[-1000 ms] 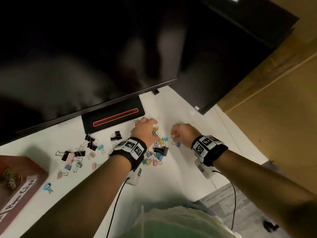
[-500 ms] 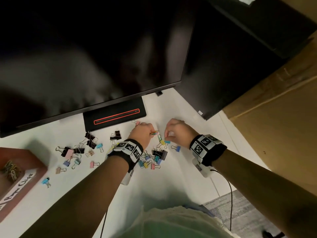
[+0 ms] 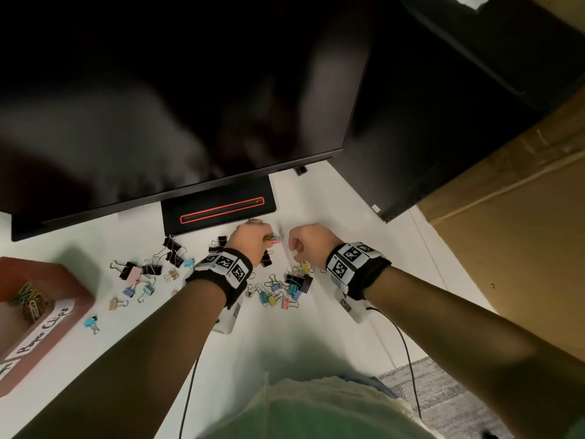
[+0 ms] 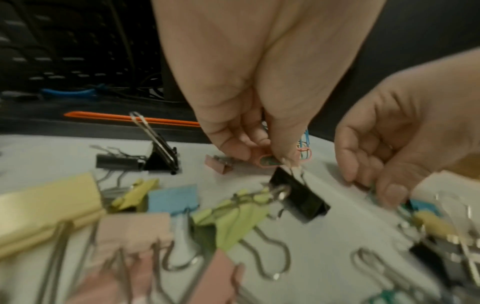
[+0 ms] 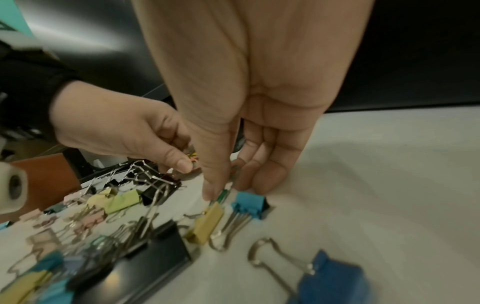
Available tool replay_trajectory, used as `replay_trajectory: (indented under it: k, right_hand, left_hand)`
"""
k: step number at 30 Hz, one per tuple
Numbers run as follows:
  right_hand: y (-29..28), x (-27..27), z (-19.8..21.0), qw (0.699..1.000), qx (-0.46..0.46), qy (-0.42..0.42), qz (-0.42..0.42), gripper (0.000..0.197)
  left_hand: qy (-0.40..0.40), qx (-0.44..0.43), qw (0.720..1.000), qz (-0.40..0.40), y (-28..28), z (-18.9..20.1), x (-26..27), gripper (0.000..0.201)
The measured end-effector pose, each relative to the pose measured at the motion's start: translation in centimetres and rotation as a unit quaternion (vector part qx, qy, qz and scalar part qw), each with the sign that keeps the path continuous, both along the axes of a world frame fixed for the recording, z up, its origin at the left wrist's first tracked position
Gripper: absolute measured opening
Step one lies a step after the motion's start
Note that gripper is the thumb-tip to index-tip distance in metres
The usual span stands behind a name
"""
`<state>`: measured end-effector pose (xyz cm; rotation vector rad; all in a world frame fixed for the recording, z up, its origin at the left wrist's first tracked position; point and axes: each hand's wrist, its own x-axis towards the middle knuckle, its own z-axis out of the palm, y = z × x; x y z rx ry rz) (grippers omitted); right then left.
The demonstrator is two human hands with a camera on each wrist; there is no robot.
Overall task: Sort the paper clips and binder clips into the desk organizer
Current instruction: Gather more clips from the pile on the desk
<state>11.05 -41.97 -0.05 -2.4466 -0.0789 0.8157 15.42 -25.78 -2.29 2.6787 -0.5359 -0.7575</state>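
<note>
Over the clip pile in front of the monitor base, my left hand (image 3: 266, 239) pinches a small bunch of coloured paper clips (image 4: 267, 160). Just to its right, my right hand (image 5: 224, 191) pinches a green paper clip (image 5: 223, 195) between thumb and fingers, right above a yellow binder clip (image 5: 206, 224). Black and pastel binder clips (image 3: 292, 285) lie scattered under and between my wrists, and more (image 3: 148, 269) lie further left. The red-brown desk organizer (image 3: 68, 282) stands at the far left; its compartment labelled "Paper Clips" holds several paper clips (image 3: 30, 301).
A large dark monitor (image 3: 190, 106) overhangs the white desk (image 3: 316, 198), and its black base with a red line (image 3: 218, 210) sits just behind my hands. A second black screen (image 3: 427, 122) and a brown panel (image 3: 512, 264) stand to the right. One blue binder clip (image 3: 91, 323) lies alone near the organizer.
Both hands stayed over the pile by the monitor base. My right hand reached toward the left hand, then drew back a little, and now pinches a green paper clip.
</note>
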Motion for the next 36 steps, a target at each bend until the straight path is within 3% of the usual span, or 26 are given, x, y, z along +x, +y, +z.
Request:
replay_trajectory:
  k: [6, 9, 14, 17, 21, 25, 32, 36]
  right_hand:
    - [-1.2, 0.2, 0.5, 0.997, 0.062, -0.006, -0.036, 0.019]
    - [-1.3, 0.1, 0.9, 0.997, 0.073, -0.019, -0.024, 0.020]
    - [0.7, 0.0, 1.7, 0.994, 0.085, -0.062, -0.004, 0.024]
    - [3.3, 0.1, 2.5, 0.989, 0.116, -0.088, 0.011, 0.019]
    - [8.7, 0.5, 4.3, 0.981, 0.143, -0.111, 0.075, 0.010]
    - [15.6, 1.6, 5.8, 0.969, 0.164, -0.137, 0.126, 0.011]
    - [31.1, 2.9, 8.8, 0.945, 0.214, -0.182, 0.168, 0.011]
    - [38.8, 3.4, 8.3, 0.950, 0.205, -0.189, 0.138, 0.012]
  left_hand:
    - [-0.034, -0.150, 0.983, 0.101, 3.1, 4.0, -0.7, 0.013]
    - [-0.046, -0.161, 0.980, 0.110, 5.5, 5.8, -1.3, 0.008]
    - [-0.046, -0.172, 0.963, 0.201, 10.2, 6.2, -2.9, 0.003]
    - [-0.044, -0.191, 0.940, 0.278, 13.5, 6.3, -4.0, 0.020]
    - [-0.111, -0.163, 0.929, 0.312, 18.1, 7.6, -5.8, 0.006]
    - [-0.157, -0.108, 0.915, 0.357, 24.6, 9.2, -7.3, 0.018]
    - [-0.158, -0.056, 0.894, 0.415, 35.0, 11.5, -8.2, 0.028]
    - [-0.067, -0.077, 0.894, 0.437, 37.6, 10.8, -7.0, 0.026]
